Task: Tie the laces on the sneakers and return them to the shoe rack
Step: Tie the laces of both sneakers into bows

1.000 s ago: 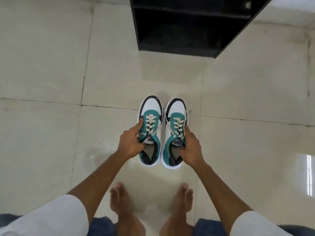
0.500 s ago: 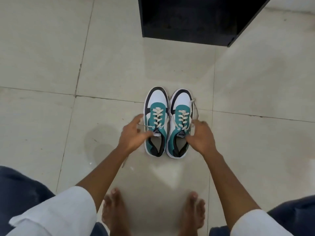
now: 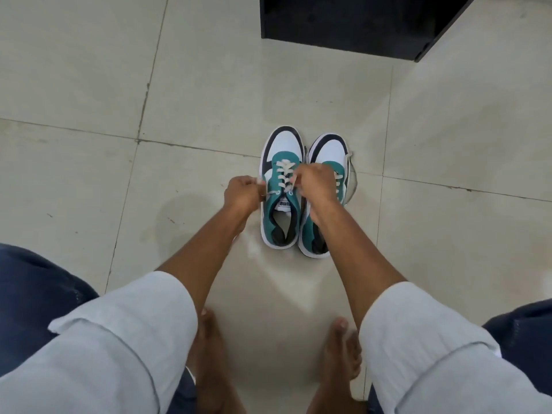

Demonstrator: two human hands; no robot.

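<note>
Two teal, white and black sneakers stand side by side on the tiled floor, toes pointing away from me. My left hand (image 3: pixel 243 192) is closed on the left end of the cream lace beside the left sneaker (image 3: pixel 282 150). Over that same shoe, my right hand (image 3: pixel 316 182) pinches the other lace end and covers part of the right sneaker (image 3: pixel 328 150). A loose lace of the right sneaker trails on the floor at its right side. The black shoe rack (image 3: pixel 343 22) is at the top of the view.
My two bare feet (image 3: pixel 209 348) stand on the floor just behind the sneakers, between my knees in dark trousers. Pale floor tiles (image 3: pixel 89 85) spread all around, with the rack's corner at the upper right.
The sneakers have gone from being held in the air to standing on the floor. Both hands let go of the shoe sides and moved onto the left sneaker's laces.
</note>
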